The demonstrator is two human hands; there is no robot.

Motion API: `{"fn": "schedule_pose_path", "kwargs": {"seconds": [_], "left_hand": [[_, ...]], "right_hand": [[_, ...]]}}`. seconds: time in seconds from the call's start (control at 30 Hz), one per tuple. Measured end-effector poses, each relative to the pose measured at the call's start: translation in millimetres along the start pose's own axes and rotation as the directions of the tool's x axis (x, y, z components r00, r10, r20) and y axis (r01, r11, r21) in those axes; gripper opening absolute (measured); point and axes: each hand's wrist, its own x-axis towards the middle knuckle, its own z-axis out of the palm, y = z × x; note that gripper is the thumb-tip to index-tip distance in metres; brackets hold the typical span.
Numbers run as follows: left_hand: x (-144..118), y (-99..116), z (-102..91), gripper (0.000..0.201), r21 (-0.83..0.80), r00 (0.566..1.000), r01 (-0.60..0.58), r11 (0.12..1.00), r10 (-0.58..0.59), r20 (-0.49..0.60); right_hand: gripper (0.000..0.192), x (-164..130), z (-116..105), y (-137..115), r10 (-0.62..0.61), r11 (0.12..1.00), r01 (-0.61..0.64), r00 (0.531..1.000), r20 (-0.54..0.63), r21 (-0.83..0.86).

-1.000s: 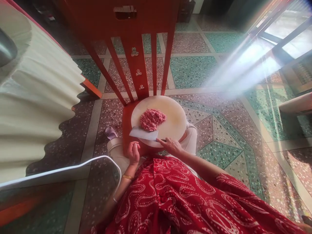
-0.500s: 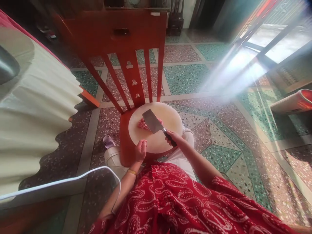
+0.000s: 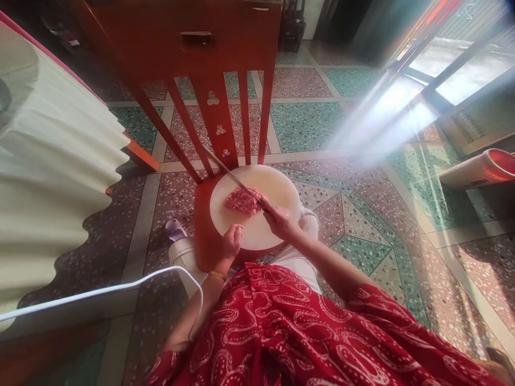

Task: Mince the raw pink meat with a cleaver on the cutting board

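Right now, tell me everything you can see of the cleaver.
The cleaver shows edge-on as a thin grey metal blade, raised and slanting up to the left over the minced meat on the round cutting board. The right hand grips its handle, which is hidden. The left hand is clear of it.

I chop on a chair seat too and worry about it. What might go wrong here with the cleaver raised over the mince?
The left hand rests at the round cutting board's near edge, close to the minced meat, so a stray chop from the cleaver in the right hand might catch fingers. The board overhangs the chair seat and may tip.
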Motion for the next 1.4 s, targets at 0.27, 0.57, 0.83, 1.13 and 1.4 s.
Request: {"fn": "schedule_pose_path", "kwargs": {"seconds": [0.27,0.57,0.83,1.13,1.4], "left_hand": [[0,2,0.4,0.026,-0.04,1.0,0.028,0.999,-0.028,-0.005],[-2,4,-5.1,0.026,-0.11,0.996,0.063,0.992,-0.069,-0.056],[-4,-5,-9.2,0.027,-0.089,0.997,0.053,0.995,-0.058,-0.05],[-3,-8,-7.6,0.029,0.005,1.0,0.026,1.0,-0.026,-0.016],[-4,-14,-5.1,0.03,0.002,1.0,0.023,1.0,-0.023,-0.002]], "right_hand": [[0.048,8,-3,-4,0.071,0.994,-0.069,0.997,-0.01,0.088],[0.047,1,16,8,0.274,0.961,-0.276,0.946,0.172,-0.008],[0.049,11,10,0,0.159,0.985,-0.159,0.987,0.002,0.061],[0.047,11,5,-2,0.011,0.979,0.026,0.984,-0.177,0.204],[0.044,8,11,1,0.186,0.972,-0.189,0.982,0.035,0.141]]}}
